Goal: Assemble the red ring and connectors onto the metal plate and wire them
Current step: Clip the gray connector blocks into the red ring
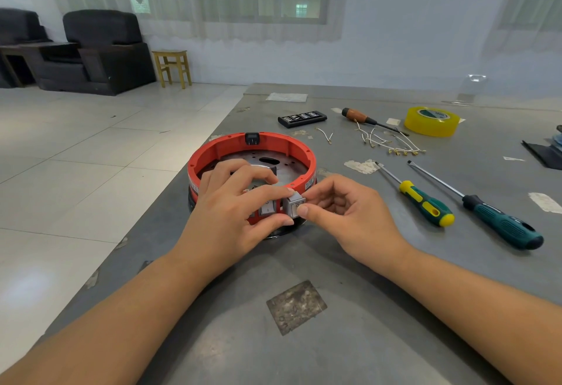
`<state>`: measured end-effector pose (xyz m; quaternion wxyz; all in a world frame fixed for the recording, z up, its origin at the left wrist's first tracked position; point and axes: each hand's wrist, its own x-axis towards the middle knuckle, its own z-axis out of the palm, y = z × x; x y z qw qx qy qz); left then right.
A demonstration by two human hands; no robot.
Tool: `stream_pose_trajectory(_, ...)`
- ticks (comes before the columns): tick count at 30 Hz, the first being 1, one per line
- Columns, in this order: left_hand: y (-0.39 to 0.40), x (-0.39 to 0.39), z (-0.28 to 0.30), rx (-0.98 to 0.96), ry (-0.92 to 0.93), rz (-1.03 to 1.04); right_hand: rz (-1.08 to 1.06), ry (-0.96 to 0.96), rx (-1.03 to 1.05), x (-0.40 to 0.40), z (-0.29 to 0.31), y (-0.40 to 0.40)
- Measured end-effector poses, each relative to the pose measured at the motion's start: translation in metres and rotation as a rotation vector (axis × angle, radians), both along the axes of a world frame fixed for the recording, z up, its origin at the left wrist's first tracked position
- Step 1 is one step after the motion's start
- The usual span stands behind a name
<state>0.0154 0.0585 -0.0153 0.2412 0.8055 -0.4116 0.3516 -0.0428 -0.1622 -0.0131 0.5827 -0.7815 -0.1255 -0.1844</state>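
Rocker switch (295, 206) pinched by right hand (340, 214) against red ring (213, 149) near wall, seemingly half-seated; left hand (240, 202) grips ring beside it.

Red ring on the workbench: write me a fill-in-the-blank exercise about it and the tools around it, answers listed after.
1. The red ring sits on a ____ plate.
2. Both hands, left hand and right hand, pinch a grey ____ switch at the ring's near wall.
3. The roll of tape is ____ in colour.
4. The number of screwdrivers lying on the table is ____.

Answers: metal; rocker; yellow; three.
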Motion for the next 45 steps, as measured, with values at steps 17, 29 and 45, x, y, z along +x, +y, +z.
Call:
stream_pose_trajectory(17,0.0,-0.003,0.004,-0.052,0.147,-0.003,0.019,0.015,0.007,0.005,-0.005,0.002)
stream_pose_trajectory(29,-0.006,-0.014,0.013,-0.163,0.322,0.017,-0.002,0.007,-0.01,0.01,-0.007,0.001)
stream_pose_trajectory(45,-0.006,-0.009,0.008,-0.067,0.259,0.124,-0.128,-0.107,-0.243,0.017,-0.005,0.002)
